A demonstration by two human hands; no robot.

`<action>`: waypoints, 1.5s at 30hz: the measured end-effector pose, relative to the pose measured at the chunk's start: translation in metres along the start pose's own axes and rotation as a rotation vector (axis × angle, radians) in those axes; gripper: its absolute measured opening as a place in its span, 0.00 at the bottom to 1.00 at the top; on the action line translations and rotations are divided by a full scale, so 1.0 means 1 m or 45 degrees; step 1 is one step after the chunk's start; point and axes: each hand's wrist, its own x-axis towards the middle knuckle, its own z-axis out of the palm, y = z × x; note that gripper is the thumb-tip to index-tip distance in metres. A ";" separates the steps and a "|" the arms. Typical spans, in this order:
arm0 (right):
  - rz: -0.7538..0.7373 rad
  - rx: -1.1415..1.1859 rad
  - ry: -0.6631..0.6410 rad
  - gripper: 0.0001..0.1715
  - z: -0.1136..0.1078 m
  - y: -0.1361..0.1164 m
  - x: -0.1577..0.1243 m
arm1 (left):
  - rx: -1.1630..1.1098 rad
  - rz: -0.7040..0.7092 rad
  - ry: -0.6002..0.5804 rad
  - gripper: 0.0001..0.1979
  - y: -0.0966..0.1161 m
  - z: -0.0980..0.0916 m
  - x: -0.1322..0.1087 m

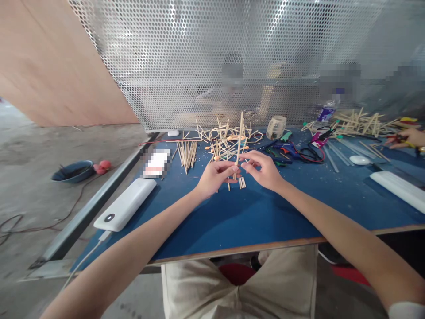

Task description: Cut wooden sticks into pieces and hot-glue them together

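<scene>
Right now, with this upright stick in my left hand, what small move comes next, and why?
I'd probably pinch the wooden stick with your right hand: your left hand holds it low, most of its length rises above that grip, and your right fingertips are right beside it.

On my remote feed: blue worktop point(239, 221). I log a white power bank point(128, 204) at left, a fan of loose sticks point(187, 155), short sticks point(242, 182) nearer the front, a tangled stick pile point(223, 141) behind, jar point(278, 126) right of that.
</scene>
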 end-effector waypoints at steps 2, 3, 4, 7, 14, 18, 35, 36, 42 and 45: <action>0.069 0.054 0.002 0.14 0.001 0.001 0.001 | 0.088 -0.006 -0.026 0.16 0.001 0.002 -0.002; 0.106 0.079 -0.004 0.13 0.001 0.002 0.001 | 0.126 -0.013 -0.036 0.16 0.002 0.002 -0.002; 0.141 0.098 -0.017 0.12 0.002 0.002 0.001 | 0.159 -0.021 -0.043 0.16 0.003 0.002 -0.003; 0.204 0.105 -0.087 0.11 0.001 0.003 0.003 | 0.241 -0.045 -0.059 0.16 0.004 0.001 -0.002; 0.148 0.023 -0.134 0.11 0.003 0.003 0.002 | 0.439 -0.022 -0.081 0.15 -0.001 -0.004 0.000; 0.145 -0.032 -0.181 0.14 0.001 0.002 0.003 | 0.524 0.017 -0.086 0.15 -0.004 -0.006 0.001; 0.581 -1.303 -0.767 0.67 -0.100 0.078 0.024 | 0.432 0.133 0.163 0.13 -0.004 -0.035 0.014; 0.617 -1.294 -0.810 0.70 -0.105 0.083 0.029 | 0.434 0.127 0.159 0.13 -0.004 -0.036 0.014; 0.669 -1.337 -1.078 0.73 -0.135 0.111 0.068 | 0.318 0.069 0.152 0.16 -0.001 -0.038 0.014; 0.573 -1.357 -1.161 0.69 -0.141 0.123 0.080 | 0.249 0.031 0.159 0.17 -0.001 -0.038 0.015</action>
